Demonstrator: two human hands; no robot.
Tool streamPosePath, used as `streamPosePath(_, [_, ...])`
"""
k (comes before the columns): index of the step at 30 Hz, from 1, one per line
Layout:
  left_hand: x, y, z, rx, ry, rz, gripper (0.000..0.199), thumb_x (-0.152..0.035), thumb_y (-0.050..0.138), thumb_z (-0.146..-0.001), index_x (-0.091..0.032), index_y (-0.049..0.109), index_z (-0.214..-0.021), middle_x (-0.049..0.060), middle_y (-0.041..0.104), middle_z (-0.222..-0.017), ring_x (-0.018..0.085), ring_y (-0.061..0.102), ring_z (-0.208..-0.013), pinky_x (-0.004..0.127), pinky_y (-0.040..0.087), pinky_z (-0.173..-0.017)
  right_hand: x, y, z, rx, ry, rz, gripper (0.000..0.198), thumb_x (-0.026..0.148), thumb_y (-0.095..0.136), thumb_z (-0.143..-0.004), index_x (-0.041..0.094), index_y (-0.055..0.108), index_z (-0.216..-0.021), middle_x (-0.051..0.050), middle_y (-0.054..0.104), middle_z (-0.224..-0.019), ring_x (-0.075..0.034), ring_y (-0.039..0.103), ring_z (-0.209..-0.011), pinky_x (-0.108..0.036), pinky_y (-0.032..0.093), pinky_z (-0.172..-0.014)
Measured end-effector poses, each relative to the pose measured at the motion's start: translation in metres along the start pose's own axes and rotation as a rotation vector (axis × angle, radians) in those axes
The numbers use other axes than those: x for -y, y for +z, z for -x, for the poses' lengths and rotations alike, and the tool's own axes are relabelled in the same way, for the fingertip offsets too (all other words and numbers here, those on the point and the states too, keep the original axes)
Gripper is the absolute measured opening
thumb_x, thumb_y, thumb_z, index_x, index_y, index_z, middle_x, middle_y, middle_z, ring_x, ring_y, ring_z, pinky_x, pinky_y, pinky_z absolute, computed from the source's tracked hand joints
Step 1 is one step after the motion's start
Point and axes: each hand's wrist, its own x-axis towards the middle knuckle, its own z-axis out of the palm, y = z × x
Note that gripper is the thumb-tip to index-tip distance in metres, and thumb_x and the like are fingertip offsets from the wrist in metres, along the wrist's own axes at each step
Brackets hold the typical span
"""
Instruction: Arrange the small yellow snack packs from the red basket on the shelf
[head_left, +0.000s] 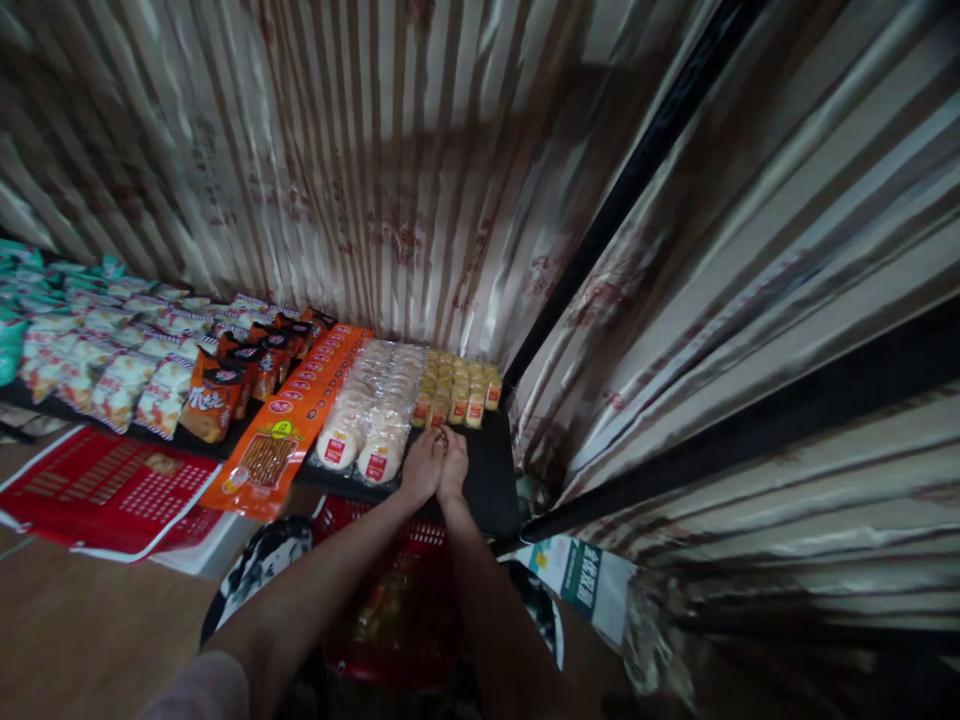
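Note:
My left hand (422,467) and my right hand (453,465) are side by side at the front of the black table (487,480), fingers curled inward and meeting. Whatever they hold between the fingertips, if anything, is too small and dim to make out. Just beyond them stand rows of small yellow packets (459,388) with red labels. Left of my hands lie two rows of round white crackers in clear wrap (375,420). A long orange snack pack (281,430) lies flat beside these.
Orange-brown bags (214,400) and several white snack bags (161,395) fill the table's left. Below my arms is a red basket (390,620). A red-and-white bag (112,490) hangs at the front left. Black poles (600,235) and a striped curtain (420,200) close off the back and right.

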Motion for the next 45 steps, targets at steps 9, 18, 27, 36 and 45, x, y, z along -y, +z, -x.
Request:
streamPosePath(9, [-0.005, -0.002, 0.001, 0.031, -0.010, -0.147, 0.043, -0.020, 0.033, -0.088, -0.009, 0.056, -0.122, 0.013, 0.054, -0.132, 0.020, 0.045, -0.126, 0.035, 0.029, -0.111, -0.007, 0.003, 0.000, 0.018, 0.003, -0.104, 0.043, 0.017, 0.040, -0.077, 0.016, 0.064, -0.113, -0.007, 0.058, -0.099, -0.016, 0.057, -0.089, -0.024, 0.046, -0.084])
streamPosePath(18, [-0.001, -0.003, 0.003, 0.027, 0.004, -0.229, 0.044, -0.020, 0.029, -0.089, -0.009, 0.056, -0.122, 0.012, 0.053, -0.132, 0.019, 0.045, -0.125, 0.035, 0.031, -0.110, -0.016, 0.008, -0.002, 0.036, 0.009, -0.073, 0.046, 0.020, 0.042, -0.075, 0.019, 0.062, -0.116, -0.005, 0.057, -0.104, -0.015, 0.056, -0.087, -0.024, 0.046, -0.081])
streamPosePath(27, [0.000, -0.001, 0.003, 0.022, 0.012, -0.275, 0.044, -0.020, 0.030, -0.090, -0.006, 0.055, -0.123, 0.013, 0.053, -0.132, 0.020, 0.044, -0.125, 0.034, 0.030, -0.110, -0.020, 0.010, -0.004, 0.045, 0.019, -0.106, 0.046, 0.018, 0.040, -0.075, 0.021, 0.062, -0.115, -0.005, 0.056, -0.105, -0.015, 0.056, -0.091, -0.025, 0.045, -0.084])
streamPosePath(36, [0.002, 0.001, 0.003, 0.016, 0.010, -0.286, 0.043, -0.021, 0.029, -0.091, -0.005, 0.058, -0.119, 0.014, 0.055, -0.129, 0.020, 0.046, -0.124, 0.034, 0.031, -0.109, -0.015, 0.007, -0.003, 0.066, 0.017, -0.063, 0.047, 0.020, 0.038, -0.075, 0.017, 0.061, -0.116, -0.007, 0.054, -0.105, -0.016, 0.055, -0.092, -0.026, 0.045, -0.087])
streamPosePath(45, [0.000, -0.002, 0.009, 0.002, 0.068, -0.298, 0.040, -0.020, 0.030, -0.090, -0.012, 0.061, -0.113, 0.011, 0.058, -0.125, 0.020, 0.050, -0.119, 0.035, 0.036, -0.105, -0.004, 0.003, -0.001, -0.008, 0.064, -0.222, 0.033, 0.022, 0.044, -0.076, 0.015, 0.067, -0.099, -0.008, 0.057, -0.100, -0.015, 0.055, -0.093, -0.023, 0.043, -0.085])
